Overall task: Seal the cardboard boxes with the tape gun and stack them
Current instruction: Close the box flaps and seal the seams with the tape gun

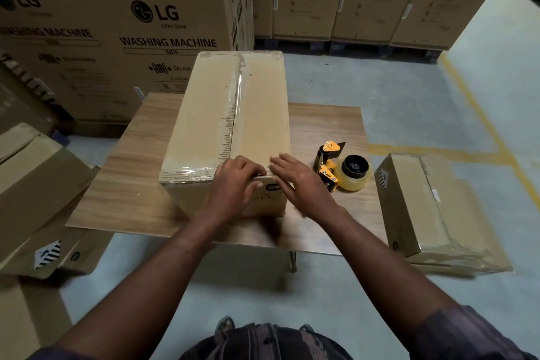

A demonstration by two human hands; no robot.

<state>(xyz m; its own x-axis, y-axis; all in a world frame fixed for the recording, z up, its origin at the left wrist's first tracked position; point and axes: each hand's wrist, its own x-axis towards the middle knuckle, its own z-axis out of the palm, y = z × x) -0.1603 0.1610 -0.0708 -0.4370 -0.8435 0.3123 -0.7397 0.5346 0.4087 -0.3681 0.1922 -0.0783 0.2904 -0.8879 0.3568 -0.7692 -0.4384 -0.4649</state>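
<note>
**A:** Which step is this?

**B:** The tail end of sealing, I'd judge. The long brown cardboard box (204,126) lies on the wood-grain worktop (117,190). Clear tape (238,96) runs along its centre seam from 12 to 6 o'clock and across the near edge. Both hands are at that 6 o'clock edge.

**A:** Holding what?

**B:** No tool. The left hand (236,181) has its fingers bent over the edge onto the near face, apparently pressing the tape end. Whether it pinches anything I cannot tell. The right hand (298,181) is blurred, with its fingers straight and spread over the same edge.

**A:** And the tape gun?

**B:** The yellow tape gun (342,169), with its clear roll, rests untouched on the worktop at the box's 3 o'clock, just beside the right hand.

**A:** Next?

**B:** Probably stacking. A taped brown cardboard box (423,204) lies on the floor (380,82) further out at 3 o'clock, and this one likely goes on it. That calls for a grip on both sides and a lift clear of the tape gun. Open-flapped cardboard boxes (38,184) wait at 9 o'clock.
</note>
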